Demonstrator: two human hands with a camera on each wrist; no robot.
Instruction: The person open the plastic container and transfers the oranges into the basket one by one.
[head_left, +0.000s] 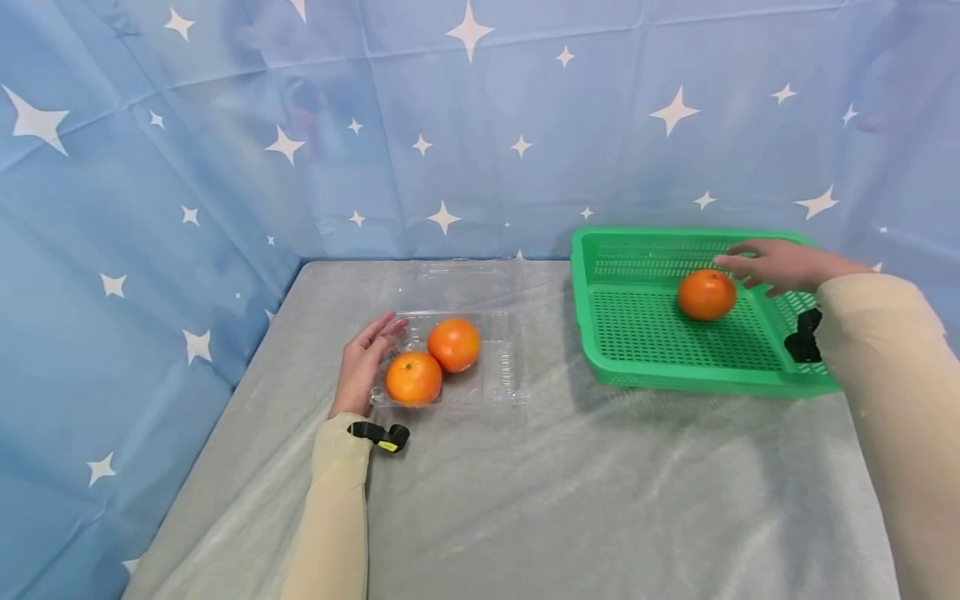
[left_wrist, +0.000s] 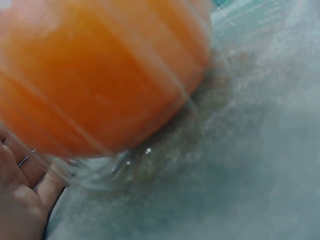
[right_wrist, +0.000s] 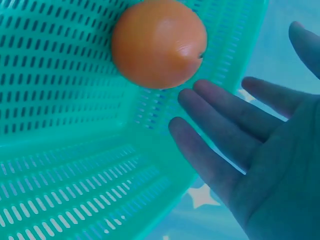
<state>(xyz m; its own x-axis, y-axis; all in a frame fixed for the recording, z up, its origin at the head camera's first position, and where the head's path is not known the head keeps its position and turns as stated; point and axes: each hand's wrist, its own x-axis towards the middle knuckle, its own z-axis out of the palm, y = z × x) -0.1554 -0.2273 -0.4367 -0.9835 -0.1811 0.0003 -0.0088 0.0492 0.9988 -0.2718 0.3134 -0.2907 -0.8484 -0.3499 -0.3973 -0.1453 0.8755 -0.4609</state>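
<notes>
Two oranges, a front one [head_left: 413,378] and a back one [head_left: 454,345], sit in the left part of a clear plastic clamshell box [head_left: 498,358]. Its transparent lid [head_left: 468,285] is folded back behind it. My left hand [head_left: 365,362] rests against the box's left side, fingers loosely extended by the back left corner. In the left wrist view an orange [left_wrist: 100,75] fills much of the picture behind the clear wall. At the right, my right hand [head_left: 787,265] reaches over a green basket [head_left: 588,342], fingers spread beside a single orange [head_left: 707,295] without gripping it.
A grey cloth [head_left: 600,492] covers the table. Behind and to the left hangs a blue curtain [head_left: 480,108] with white stars, close to the back edges of the box and basket. Black wrist cameras [head_left: 381,435] are strapped over the sleeves.
</notes>
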